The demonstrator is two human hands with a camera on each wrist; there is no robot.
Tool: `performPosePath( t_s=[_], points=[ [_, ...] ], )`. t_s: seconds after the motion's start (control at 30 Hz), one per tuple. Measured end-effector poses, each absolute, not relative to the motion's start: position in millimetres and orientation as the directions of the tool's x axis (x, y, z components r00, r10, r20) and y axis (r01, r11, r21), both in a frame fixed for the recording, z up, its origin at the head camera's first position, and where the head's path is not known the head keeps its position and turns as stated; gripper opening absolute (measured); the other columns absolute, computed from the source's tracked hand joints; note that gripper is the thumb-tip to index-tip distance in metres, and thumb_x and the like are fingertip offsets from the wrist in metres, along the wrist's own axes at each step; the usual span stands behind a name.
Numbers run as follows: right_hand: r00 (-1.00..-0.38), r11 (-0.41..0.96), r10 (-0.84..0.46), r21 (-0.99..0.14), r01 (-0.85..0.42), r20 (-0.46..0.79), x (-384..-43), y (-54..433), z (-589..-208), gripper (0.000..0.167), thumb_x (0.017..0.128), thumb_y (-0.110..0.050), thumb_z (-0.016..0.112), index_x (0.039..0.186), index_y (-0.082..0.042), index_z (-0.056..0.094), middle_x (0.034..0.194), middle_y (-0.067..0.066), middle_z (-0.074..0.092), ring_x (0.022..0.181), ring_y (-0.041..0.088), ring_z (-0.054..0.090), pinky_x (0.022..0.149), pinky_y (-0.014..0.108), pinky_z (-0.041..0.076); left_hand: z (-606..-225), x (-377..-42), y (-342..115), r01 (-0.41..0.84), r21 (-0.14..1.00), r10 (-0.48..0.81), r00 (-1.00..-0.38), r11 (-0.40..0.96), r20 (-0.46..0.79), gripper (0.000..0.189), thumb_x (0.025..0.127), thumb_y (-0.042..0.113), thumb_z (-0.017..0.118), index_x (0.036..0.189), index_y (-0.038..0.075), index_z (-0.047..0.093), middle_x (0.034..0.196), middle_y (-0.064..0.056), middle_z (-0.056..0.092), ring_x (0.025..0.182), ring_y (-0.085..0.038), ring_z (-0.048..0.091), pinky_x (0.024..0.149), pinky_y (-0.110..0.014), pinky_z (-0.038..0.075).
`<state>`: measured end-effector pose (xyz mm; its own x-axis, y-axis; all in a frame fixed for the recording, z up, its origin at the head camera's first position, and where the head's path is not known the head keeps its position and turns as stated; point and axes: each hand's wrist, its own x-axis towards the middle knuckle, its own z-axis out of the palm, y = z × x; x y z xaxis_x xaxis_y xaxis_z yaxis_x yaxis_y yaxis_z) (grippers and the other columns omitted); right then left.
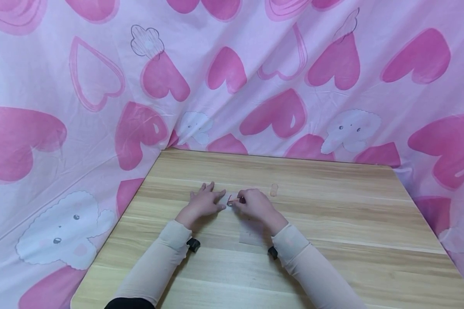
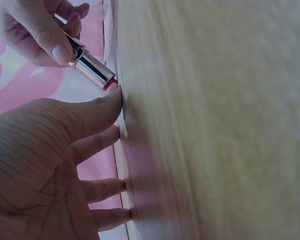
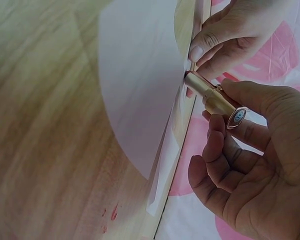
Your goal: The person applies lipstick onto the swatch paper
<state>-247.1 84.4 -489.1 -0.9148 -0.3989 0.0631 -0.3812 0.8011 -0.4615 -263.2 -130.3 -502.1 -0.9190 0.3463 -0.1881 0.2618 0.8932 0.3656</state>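
Observation:
My right hand (image 1: pixel 256 205) pinches a gold lipstick (image 3: pixel 217 102) between thumb and fingers. Its red tip (image 2: pixel 110 84) points down at a thin, pale sheet (image 3: pixel 135 90), right beside the left thumb. In the head view a short red line (image 1: pixel 229 198) shows just by the lipstick. The left hand (image 1: pixel 205 201) is spread, its fingertips pressing on the sheet and table near the lipstick. Part of the sheet lies under the right hand and wrist, and in the right wrist view one edge of it curls up.
The wood-grain table (image 1: pixel 344 206) meets a pink heart-patterned curtain (image 1: pixel 224 107) along its back and sides. A small clear piece with an orange outline (image 1: pixel 274 189) lies beyond the right hand. Red smears (image 3: pixel 114 211) show low in the right wrist view.

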Motion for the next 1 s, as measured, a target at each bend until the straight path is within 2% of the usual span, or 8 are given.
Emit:
performPosePath(
  t_s=[0.4, 0.77, 1.0],
  points=[
    [-0.915, 0.791, -0.402, -0.491, -0.365, 0.032, -246, 86, -488, 0.021, 0.094, -0.036, 0.071, 0.094, -0.015, 0.074, 0.072, -0.007, 0.062, 0.064, 0.011, 0.056, 0.061, 0.029, 0.049, -503, -262, -129, 0.255, 0.365, 0.343, -0.918, 0.896, -0.2, 0.06, 0.095, 0.049, 0.066, 0.15, 0.031, 0.049, 0.165, -0.018, 0.019, 0.149, -0.048, 0.011, 0.106, -0.081, 0.008],
    [-0.937, 0.756, -0.337, -0.569, -0.325, 0.087, -242, 104, -485, 0.022, 0.096, -0.041, 0.069, 0.092, -0.02, 0.073, 0.072, -0.009, 0.062, 0.066, 0.012, 0.055, 0.062, 0.03, 0.048, -502, -263, -129, 0.26, 0.373, 0.349, -0.916, 0.89, -0.195, 0.061, 0.095, 0.049, 0.066, 0.15, 0.03, 0.048, 0.165, -0.018, 0.018, 0.15, -0.047, 0.01, 0.106, -0.081, 0.008],
    [-0.947, 0.737, -0.307, -0.607, -0.297, 0.089, -239, 120, -485, 0.02, 0.096, -0.038, 0.069, 0.092, -0.019, 0.073, 0.075, -0.01, 0.064, 0.067, 0.012, 0.056, 0.063, 0.03, 0.049, -497, -263, -129, 0.252, 0.388, 0.345, -0.919, 0.886, -0.191, 0.061, 0.094, 0.047, 0.068, 0.149, 0.028, 0.051, 0.164, -0.019, 0.02, 0.149, -0.049, 0.012, 0.105, -0.082, 0.008]
  ],
)
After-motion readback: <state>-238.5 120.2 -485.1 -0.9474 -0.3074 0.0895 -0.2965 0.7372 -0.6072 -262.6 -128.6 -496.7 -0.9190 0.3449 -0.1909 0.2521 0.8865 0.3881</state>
